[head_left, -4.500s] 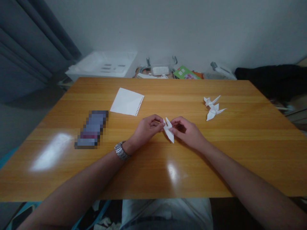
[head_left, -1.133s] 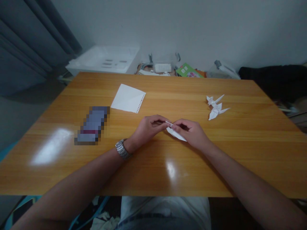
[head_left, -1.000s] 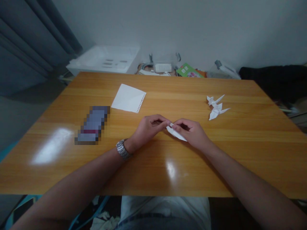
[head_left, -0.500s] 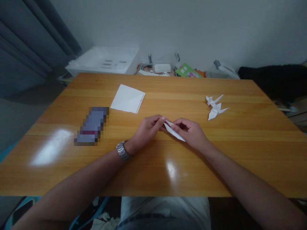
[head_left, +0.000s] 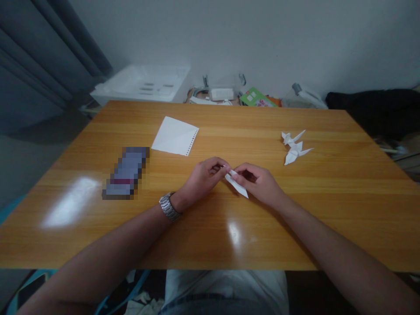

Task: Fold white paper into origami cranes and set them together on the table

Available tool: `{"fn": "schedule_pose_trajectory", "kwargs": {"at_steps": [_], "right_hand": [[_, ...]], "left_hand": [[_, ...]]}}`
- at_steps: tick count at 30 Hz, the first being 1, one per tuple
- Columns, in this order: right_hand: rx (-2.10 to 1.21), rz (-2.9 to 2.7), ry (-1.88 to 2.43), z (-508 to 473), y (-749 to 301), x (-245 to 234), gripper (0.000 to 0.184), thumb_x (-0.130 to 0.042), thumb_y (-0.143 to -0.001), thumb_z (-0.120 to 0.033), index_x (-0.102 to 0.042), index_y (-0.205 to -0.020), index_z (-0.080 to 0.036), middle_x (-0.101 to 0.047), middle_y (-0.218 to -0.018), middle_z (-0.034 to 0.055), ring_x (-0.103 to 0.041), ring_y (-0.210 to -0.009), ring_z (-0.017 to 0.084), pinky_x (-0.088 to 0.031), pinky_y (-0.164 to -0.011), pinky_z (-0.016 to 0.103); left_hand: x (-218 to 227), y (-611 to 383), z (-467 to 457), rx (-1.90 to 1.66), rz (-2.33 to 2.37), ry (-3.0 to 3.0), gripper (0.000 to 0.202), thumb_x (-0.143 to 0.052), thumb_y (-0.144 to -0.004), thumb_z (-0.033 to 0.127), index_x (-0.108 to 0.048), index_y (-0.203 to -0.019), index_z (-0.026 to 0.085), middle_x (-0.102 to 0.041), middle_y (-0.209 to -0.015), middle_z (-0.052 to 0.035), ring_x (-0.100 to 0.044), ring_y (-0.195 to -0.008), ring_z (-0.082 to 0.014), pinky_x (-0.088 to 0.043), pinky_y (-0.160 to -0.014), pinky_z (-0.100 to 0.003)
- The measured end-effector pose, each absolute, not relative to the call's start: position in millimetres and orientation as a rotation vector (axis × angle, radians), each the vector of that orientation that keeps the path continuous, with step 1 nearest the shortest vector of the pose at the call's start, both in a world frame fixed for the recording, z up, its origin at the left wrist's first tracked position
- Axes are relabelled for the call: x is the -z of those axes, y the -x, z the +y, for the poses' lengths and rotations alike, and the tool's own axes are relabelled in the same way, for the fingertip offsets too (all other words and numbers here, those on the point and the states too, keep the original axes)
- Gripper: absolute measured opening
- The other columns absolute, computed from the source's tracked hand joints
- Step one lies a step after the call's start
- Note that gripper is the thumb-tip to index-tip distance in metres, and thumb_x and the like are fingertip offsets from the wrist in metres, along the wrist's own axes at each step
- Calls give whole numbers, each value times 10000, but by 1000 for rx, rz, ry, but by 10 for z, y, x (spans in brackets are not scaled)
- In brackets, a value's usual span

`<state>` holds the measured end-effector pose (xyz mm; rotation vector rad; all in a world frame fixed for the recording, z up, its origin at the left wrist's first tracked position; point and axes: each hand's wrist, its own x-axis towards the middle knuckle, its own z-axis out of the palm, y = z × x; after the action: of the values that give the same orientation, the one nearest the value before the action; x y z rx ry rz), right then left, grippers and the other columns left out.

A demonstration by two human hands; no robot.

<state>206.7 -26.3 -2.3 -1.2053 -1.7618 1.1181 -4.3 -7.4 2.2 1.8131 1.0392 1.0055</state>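
Observation:
Between my two hands is a small folded piece of white paper (head_left: pixel 237 187), its pointed end toward me. My left hand (head_left: pixel 207 176), with a metal watch (head_left: pixel 169 207) at the wrist, pinches its far left end between thumb and fingers. With thumb and curled fingers, my right hand (head_left: pixel 259 181) grips the paper's right side. My fingers hide part of the folds. To the right lie two white paper cranes (head_left: pixel 295 151), close together. A square white sheet (head_left: pixel 176 135) with a perforated edge lies beyond my left hand.
A blurred-out phone-like device (head_left: pixel 126 171) lies on the wooden table (head_left: pixel 210 245) at left. Behind the table's far edge are a white plastic bin (head_left: pixel 147 83), a green booklet (head_left: pixel 257 97) and a dark cloth (head_left: pixel 374 103).
The folded paper has turned slightly in my hands, its near point shifting left and toward me. My left thumb has moved a little to the right along it.

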Motion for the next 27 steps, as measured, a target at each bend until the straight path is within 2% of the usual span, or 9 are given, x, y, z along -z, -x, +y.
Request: {"fn": "schedule_pose_trajectory", "kwargs": {"at_steps": [6, 11, 18, 21, 27], "right_hand": [[-1161, -1767, 1205, -236, -2106, 53, 275, -740, -863, -453, -715, -995, -213, -720, -863, 28, -625, -715, 170, -486, -642, 281], [-1092, -1804, 1248, -232, -2100, 36, 206, -717, -884, -403, -724, -955, -210, -730, -863, 23, -632, -732, 170, -487, -676, 292], [-1009, -1850, 1256, -234, -2099, 14, 214, -691, -912, -414, -737, -917, -205, -748, -855, 33, -655, -743, 181, -496, -683, 299], [-1006, -1861, 1255, -235, -2102, 11, 244, -686, -919, -446, -745, -919, -209, -762, -873, 39, -668, -756, 189, -502, -693, 308], [-922, -1966, 1230, -249, -2096, -11, 220, -667, -938, -423, -754, -933, -221, -771, -915, 44, -684, -821, 203, -510, -752, 327]], "left_hand": [[33, 59, -44, -1043, 1063, -1780, 200, -627, -958, 353, -677, -946, 159, -747, -897, -48, -690, -783, -132, -561, -727, -233], [46, 55, -40, -1056, 1072, -1795, 181, -632, -959, 339, -666, -950, 161, -742, -897, -44, -685, -773, -125, -561, -717, -225], [64, 64, -47, -1071, 993, -1807, 188, -630, -971, 344, -675, -1012, 166, -738, -963, -57, -708, -874, -141, -577, -800, -243], [48, 75, -57, -1048, 957, -1855, 223, -686, -941, 356, -705, -1068, 173, -744, -999, -64, -712, -897, -150, -578, -814, -250], [36, 93, -67, -989, 993, -1996, 182, -702, -939, 360, -754, -994, 194, -754, -953, -53, -702, -868, -145, -563, -793, -241]]}}
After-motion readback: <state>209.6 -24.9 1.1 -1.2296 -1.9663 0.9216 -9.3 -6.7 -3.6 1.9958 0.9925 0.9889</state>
